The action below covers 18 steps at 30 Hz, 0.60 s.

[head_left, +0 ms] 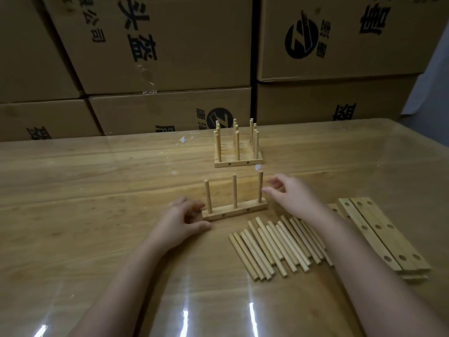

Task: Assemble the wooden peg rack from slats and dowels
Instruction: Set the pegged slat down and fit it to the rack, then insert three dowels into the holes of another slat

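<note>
The pale wooden slat with three upright pegs (243, 210) sits between both hands. The left hand (182, 222) pinches its near end. The right hand (289, 195) is loosely spread beside it. It looks light, stiff and tippy, so hold the flat base.

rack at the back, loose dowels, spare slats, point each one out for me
rack at the back (239, 164): head view, front edge of its base
loose dowels (274, 246): head view, middle of the pile
spare slats (386, 239): head view, top slat, between holes
</note>
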Each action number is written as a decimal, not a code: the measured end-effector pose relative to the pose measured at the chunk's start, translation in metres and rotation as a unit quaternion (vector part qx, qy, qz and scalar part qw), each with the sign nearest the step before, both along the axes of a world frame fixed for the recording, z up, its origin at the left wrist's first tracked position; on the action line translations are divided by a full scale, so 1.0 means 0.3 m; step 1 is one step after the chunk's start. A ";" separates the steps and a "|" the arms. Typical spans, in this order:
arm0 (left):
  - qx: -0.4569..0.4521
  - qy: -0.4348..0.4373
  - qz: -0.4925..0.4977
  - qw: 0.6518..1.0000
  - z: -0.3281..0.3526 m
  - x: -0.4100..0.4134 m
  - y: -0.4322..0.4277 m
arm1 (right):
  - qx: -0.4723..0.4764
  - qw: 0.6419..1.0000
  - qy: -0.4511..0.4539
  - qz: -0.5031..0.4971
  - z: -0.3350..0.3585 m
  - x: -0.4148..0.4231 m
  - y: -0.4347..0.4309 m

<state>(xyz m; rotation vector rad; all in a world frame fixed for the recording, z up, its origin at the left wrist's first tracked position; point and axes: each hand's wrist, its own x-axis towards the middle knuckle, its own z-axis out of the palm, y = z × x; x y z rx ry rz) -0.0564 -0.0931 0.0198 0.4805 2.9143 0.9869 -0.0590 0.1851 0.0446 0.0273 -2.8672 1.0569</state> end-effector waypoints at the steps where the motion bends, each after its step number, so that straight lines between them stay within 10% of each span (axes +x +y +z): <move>1: -0.001 0.017 0.007 1.000 -0.007 0.000 0.007 | -0.013 1.000 -0.010 0.005 -0.017 -0.002 0.005; 7: -0.023 0.043 0.020 0.999 -0.013 -0.060 0.080 | -0.178 0.984 -0.017 -0.002 -0.079 -0.002 0.033; 18: -0.008 0.014 0.094 0.995 0.015 -0.317 0.190 | -0.151 0.985 0.031 -0.079 -0.135 -0.035 0.055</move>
